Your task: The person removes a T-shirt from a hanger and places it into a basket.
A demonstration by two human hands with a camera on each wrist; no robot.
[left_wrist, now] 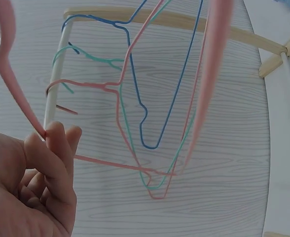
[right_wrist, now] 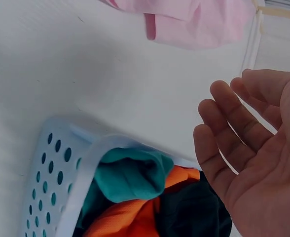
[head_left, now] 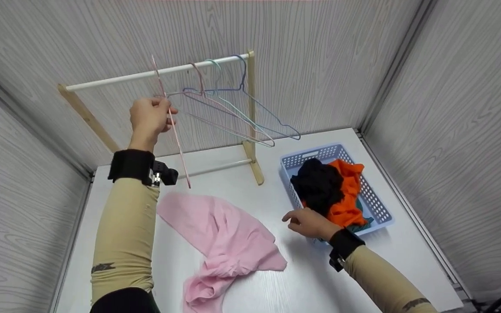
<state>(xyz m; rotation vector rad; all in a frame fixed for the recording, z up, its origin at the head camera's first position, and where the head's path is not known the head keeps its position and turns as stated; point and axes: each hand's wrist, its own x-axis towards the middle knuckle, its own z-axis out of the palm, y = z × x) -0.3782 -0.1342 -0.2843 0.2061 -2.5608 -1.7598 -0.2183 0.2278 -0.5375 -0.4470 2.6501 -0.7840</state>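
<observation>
My left hand [head_left: 149, 115] pinches a pink clothes hanger [head_left: 179, 145] at its upper part, in front of the rack's white rod [head_left: 115, 79]. Seen from the head, this hanger is nearly edge-on; I cannot tell whether its hook touches the rod. In the left wrist view the thumb and fingers [left_wrist: 56, 163] close on the pink hanger. My right hand [head_left: 311, 222] hovers beside the basket with loosely bent fingers and holds nothing. A pink cloth garment [head_left: 233, 239] lies spread and partly bunched on the white table between my arms.
Another pink hanger [head_left: 201, 82], a mint green hanger [head_left: 218, 80] and a blue hanger [head_left: 272, 114] hang at the rod's right end. A light blue basket [head_left: 376, 204] at right holds black cloth [head_left: 318, 182], orange cloth [head_left: 349, 191] and teal cloth [right_wrist: 135, 175]. Panel walls surround the table.
</observation>
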